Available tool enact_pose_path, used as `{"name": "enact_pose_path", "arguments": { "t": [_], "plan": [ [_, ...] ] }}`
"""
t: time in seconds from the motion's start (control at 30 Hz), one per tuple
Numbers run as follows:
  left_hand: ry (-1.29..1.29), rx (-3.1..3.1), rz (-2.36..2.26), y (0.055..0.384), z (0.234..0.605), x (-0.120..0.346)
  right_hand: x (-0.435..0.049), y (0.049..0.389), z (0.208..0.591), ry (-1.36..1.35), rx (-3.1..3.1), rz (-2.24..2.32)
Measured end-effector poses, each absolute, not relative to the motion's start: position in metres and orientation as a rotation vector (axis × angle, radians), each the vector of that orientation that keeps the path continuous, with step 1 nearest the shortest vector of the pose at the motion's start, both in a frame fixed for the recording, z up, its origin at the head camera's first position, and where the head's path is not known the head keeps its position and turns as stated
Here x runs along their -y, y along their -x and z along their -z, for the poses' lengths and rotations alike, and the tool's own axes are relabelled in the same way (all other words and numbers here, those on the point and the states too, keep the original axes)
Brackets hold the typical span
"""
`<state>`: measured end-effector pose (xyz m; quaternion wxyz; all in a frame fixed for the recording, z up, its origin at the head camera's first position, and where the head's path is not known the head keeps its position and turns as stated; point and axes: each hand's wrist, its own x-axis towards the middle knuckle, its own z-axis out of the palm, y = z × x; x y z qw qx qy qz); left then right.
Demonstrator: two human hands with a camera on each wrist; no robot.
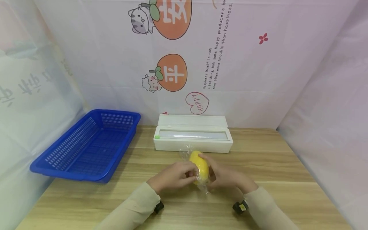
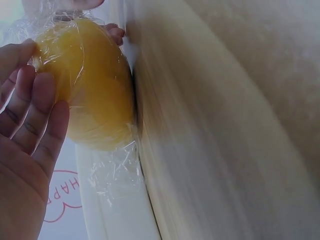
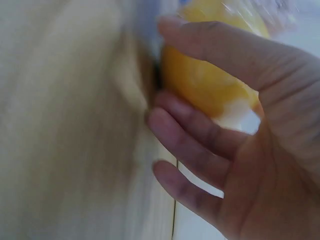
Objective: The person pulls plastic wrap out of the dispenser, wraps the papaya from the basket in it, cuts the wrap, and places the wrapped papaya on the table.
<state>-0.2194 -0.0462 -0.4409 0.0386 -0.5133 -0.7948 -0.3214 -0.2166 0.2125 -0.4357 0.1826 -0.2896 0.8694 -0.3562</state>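
Observation:
A smooth yellow oval fruit lies on the table in front of me, wrapped in clear cling film. Loose, crumpled film sticks out at both of its ends. From the left, my left hand pinches the film against the fruit's side with bent fingers, as the left wrist view shows of the wrapped fruit. My right hand curls round the other side, thumb and fingers about the fruit. Part of the fruit's underside is hidden by the hands.
Behind the fruit stands a white cling film box, its lid raised and a roll inside. A blue plastic basket sits at the left of the wooden table. Printed white cloth hangs around the back and sides.

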Motion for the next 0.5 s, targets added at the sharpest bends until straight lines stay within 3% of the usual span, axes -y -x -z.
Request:
{"name": "enact_pose_path", "arguments": {
  "t": [0.5],
  "plan": [
    [1.561,2.477,1.049,0.226,0.439,0.045,-0.199,0.206,0.445,0.804,-2.667,0.994]
  ]
}}
